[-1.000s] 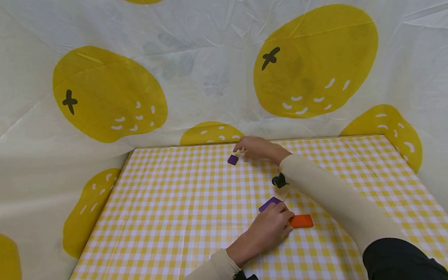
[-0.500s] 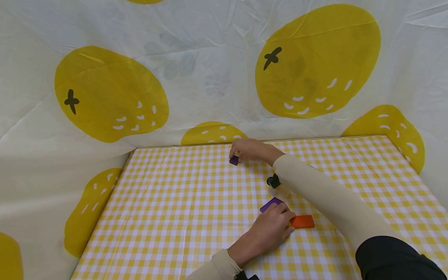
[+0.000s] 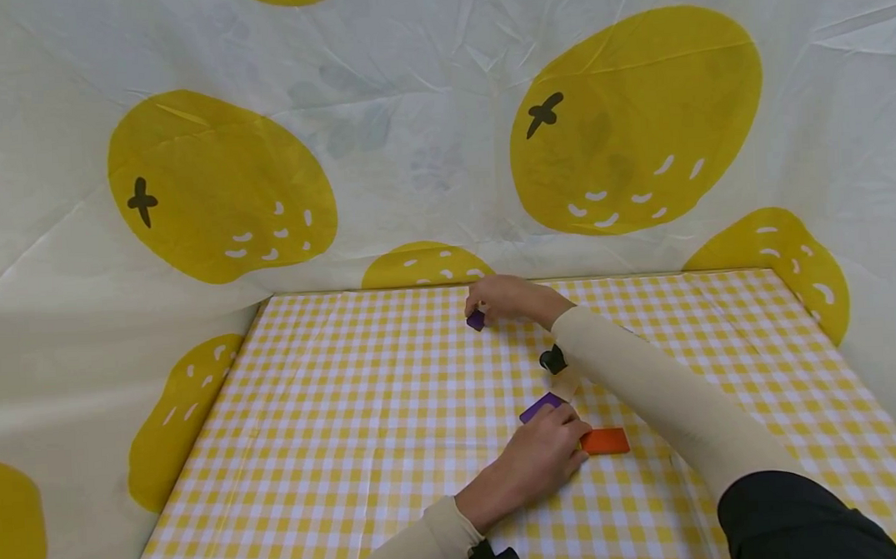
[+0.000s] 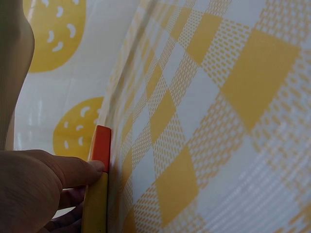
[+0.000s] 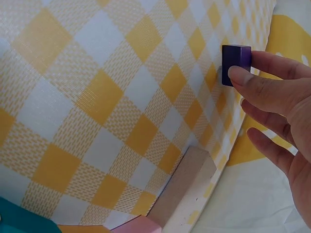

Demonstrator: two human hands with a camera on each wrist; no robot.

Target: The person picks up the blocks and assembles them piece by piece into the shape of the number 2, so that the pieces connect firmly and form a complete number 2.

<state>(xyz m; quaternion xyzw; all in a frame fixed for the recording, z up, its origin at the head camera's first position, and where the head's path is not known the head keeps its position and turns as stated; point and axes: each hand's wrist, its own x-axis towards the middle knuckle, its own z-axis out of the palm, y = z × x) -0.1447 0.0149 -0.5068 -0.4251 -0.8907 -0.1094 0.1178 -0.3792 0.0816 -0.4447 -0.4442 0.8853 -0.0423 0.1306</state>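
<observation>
At the table's far side my right hand [image 3: 510, 298] pinches a small purple block [image 3: 476, 320] between thumb and fingers. In the right wrist view this block [image 5: 236, 65] stands at the thumb tip, with the lower fingers free of it. My left hand [image 3: 546, 450] lies nearer, its fingers bent over a yellow block [image 4: 95, 204]. An orange block [image 3: 605, 441] adjoins the yellow one; the thumb or finger tip lies by their joint. A larger purple block [image 3: 541, 406] shows beyond the left hand, partly covered by it.
A beige block [image 5: 180, 187], a pink block [image 5: 138, 225] and a teal block [image 5: 24, 218] show in the right wrist view. The right forearm crosses above that part of the checked table [image 3: 311, 402]. A fruit-print cloth [image 3: 427, 147] hangs behind the far edge.
My right hand came left to the small purple block, took it between thumb and fingers, and has drawn it slightly right. The left hand stays in place.
</observation>
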